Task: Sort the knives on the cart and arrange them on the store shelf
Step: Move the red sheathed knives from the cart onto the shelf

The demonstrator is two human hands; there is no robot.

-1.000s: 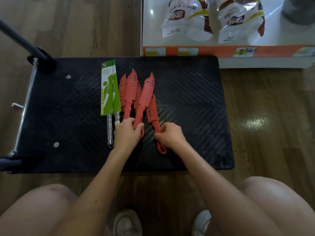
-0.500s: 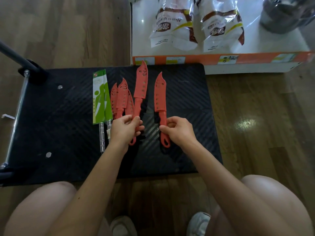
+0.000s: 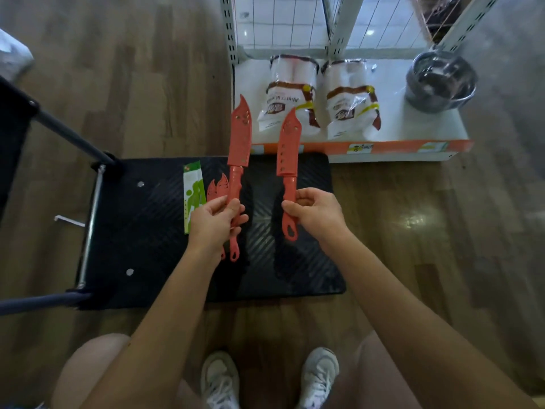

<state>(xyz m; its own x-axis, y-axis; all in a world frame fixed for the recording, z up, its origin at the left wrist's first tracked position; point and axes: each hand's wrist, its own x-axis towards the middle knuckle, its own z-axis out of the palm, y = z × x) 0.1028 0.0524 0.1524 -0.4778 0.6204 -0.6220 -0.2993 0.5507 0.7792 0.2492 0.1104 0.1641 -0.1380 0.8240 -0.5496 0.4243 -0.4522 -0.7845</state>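
Observation:
My left hand [image 3: 215,222] grips the handle of a red sheathed knife [image 3: 240,137], raised above the black cart deck [image 3: 141,231] with its tip pointing toward the shelf. A second red knife [image 3: 289,143] is held the same way by my right hand [image 3: 318,214], a little to the right. More red knives [image 3: 218,188] lie on the deck beside a knife in a green card sleeve [image 3: 193,196], partly hidden behind my left hand. The white bottom store shelf [image 3: 418,125] with an orange front strip sits just beyond the cart.
On the shelf lie two plastic packs [image 3: 290,93] and a stack of steel bowls [image 3: 441,81] at the right. White slotted uprights [image 3: 231,33] and wire grid back the shelf. The cart's dark handle bar [image 3: 67,134] rises at the left. Wooden floor surrounds everything.
Both hands have lifted their red knives off the cart deck and carried them up and forward toward the shelf. My head has tilted up, showing more of the shelf.

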